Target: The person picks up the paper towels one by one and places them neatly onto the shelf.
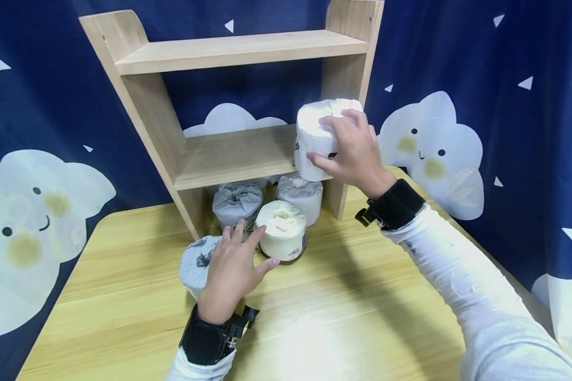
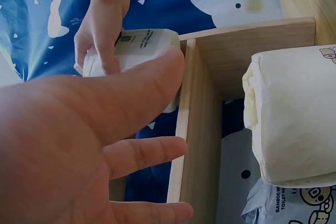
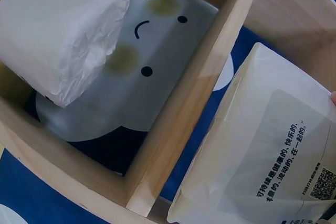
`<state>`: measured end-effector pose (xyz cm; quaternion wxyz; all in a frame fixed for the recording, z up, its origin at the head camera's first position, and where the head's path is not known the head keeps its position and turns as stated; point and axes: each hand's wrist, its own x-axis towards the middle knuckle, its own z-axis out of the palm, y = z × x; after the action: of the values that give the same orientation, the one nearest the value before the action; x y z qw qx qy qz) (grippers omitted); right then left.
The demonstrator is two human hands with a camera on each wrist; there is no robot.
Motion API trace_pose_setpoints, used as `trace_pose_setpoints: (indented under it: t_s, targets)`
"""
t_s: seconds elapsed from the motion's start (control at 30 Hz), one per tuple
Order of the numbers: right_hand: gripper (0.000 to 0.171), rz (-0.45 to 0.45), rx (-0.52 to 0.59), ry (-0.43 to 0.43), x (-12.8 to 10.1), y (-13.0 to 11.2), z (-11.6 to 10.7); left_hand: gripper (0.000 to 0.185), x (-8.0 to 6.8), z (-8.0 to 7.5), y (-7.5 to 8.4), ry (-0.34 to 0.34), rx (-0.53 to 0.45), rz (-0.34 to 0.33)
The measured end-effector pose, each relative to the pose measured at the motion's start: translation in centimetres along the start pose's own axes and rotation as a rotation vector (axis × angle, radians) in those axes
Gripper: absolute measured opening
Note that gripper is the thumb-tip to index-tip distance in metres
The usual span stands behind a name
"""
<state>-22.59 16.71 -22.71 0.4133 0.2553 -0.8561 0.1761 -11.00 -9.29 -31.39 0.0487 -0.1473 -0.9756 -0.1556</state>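
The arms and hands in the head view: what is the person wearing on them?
Both arms have long white sleeves; the right sleeve is creased, with small dark marks near the cuff. Each wrist carries a wide black band: the left band and the right band each have a small black clip fitting at the side. The hands are bare, with no gloves or rings visible.

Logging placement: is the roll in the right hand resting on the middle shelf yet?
Cannot tell: the right hand grips the roll at the middle shelf edge.
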Motion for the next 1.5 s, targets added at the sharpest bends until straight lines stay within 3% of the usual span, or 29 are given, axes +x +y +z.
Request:
trace_pose_setpoints:
  t_s: [0.77, 1.27, 1.5]
  targets:
    - [0.063, 0.062, -0.026, -0.107, 1.8, 0.5, 0.8, 0.071, -0.3, 0.0, 0.2, 0.013, -0.034, -0.008]
    - [0.064, 0.098, -0.035, -0.142, 2.4, 1.1, 1.5, 0.072, -0.2, 0.1, 0.2, -0.002, -0.033, -0.012]
    - [0.061, 0.067, -0.046, -0.124, 2.8, 1.1, 1.7, 0.072, 0.0, -0.1, 0.2, -0.003, -0.024, -0.012]
